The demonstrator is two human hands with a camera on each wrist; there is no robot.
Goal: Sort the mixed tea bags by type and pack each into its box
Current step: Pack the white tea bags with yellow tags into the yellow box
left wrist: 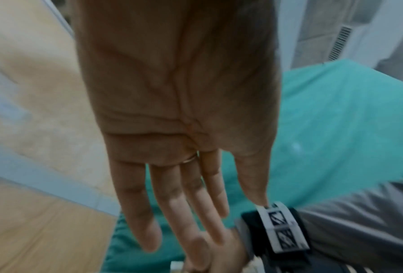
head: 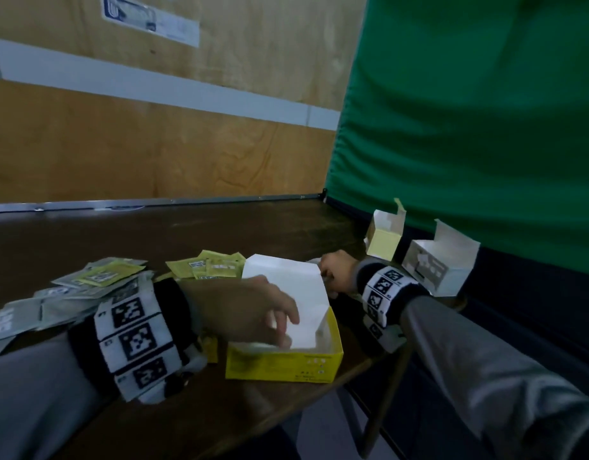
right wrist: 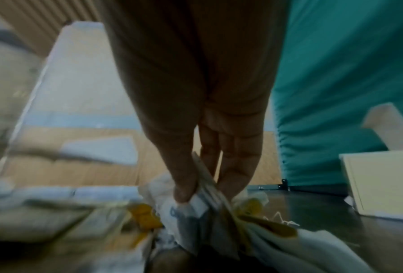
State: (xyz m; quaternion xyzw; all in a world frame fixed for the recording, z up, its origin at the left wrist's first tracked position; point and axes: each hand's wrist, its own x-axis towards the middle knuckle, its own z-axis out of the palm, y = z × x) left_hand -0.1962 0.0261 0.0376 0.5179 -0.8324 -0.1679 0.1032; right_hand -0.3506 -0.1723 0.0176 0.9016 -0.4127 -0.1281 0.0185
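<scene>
Left hand (head: 253, 310) reaches forward with straight fingers; right hand (head: 336, 270) pinches.

Makeshift recording workspace; plywood wall (head: 160, 154), green backdrop cloth (head: 478, 111), dark table (head: 153, 234)

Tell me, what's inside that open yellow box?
The left hand's fingertips reach into the yellow box; white inner walls and its raised lid show. The hand and front wall hide any contents.
</scene>
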